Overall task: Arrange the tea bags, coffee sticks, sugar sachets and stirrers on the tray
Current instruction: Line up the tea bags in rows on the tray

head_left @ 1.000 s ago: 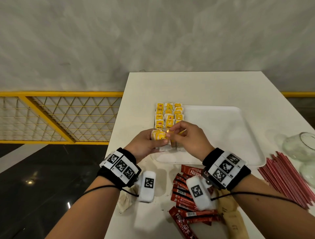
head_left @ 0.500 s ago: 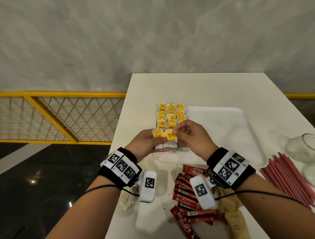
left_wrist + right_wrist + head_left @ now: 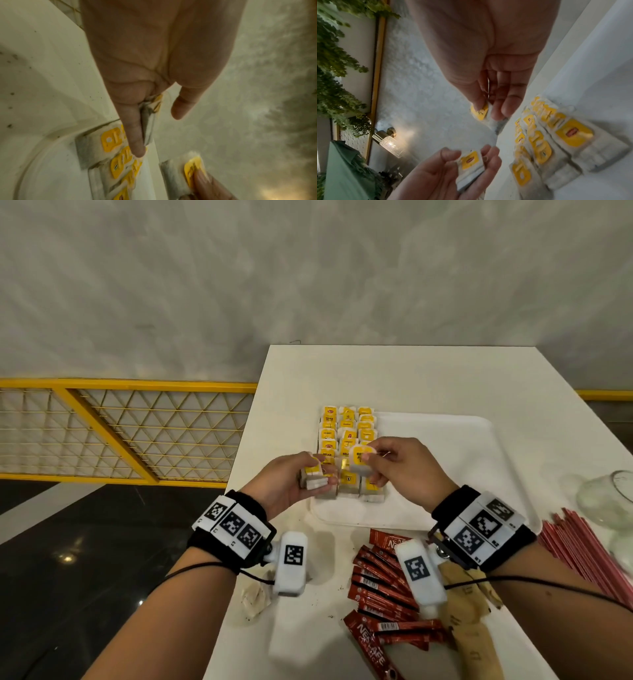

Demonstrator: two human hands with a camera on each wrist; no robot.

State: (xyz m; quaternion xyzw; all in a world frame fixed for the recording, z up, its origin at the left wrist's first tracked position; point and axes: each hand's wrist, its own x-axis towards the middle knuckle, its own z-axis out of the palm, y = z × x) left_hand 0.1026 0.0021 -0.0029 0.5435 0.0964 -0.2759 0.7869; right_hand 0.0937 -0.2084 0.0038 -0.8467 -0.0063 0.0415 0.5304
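**Both hands hold tea bags over the tray's near left corner**

The right hand (image 3: 404, 470) pinches a single tea bag (image 3: 360, 462) by its yellow tag, thumb on one face and fingertips (image 3: 496, 113) on the other, so its grip is closed on that bag just above the rows of tea bags (image 3: 347, 436) laid in three columns on the left part of the white tray (image 3: 445, 474). The left hand (image 3: 284, 484) cups a small stack of tea bags (image 3: 315, 477), fingers curled beneath and thumb on top, at the tray's left edge; its grip is closed round the stack.

On the counter (image 3: 411, 378) near the person lie red coffee sticks (image 3: 380, 587) and brown sugar sachets (image 3: 469, 621). Red stirrers (image 3: 589, 546) lie to the right, beside a clear glass jar (image 3: 606, 498). None of these touch the tray.
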